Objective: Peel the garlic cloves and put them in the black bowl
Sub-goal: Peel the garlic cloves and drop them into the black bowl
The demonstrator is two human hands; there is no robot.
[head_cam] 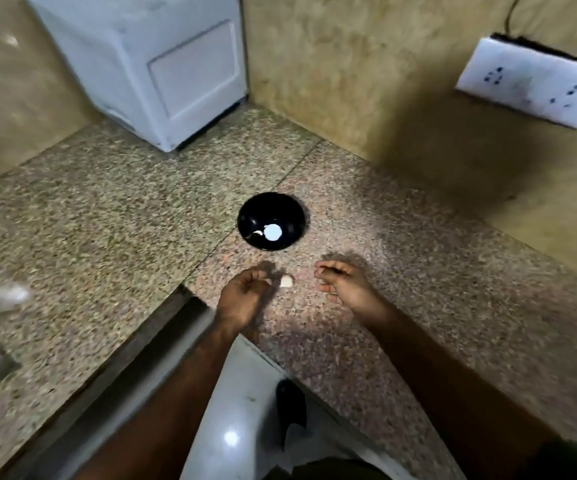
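Near the counter's (pixel 107 209) front edge, both hands hover loosely curled, left hand (pixel 242 299) just beside a garlic clove (pixel 286 282), right hand (pixel 344 284) empty; black bowl (pixel 280 206) beyond.

Bare granite counter (pixel 107 220) around black bowl (pixel 272 220); white appliance (pixel 148 71) far back-left.

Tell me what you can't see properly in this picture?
- Head view: glare hides much of the black bowl's bottom.
- Left hand: curled fingers hide whether it pinches anything; garlic clove lies beside it.
- Right hand: curled, contents unclear.
- Pale object on the counter: blurred.
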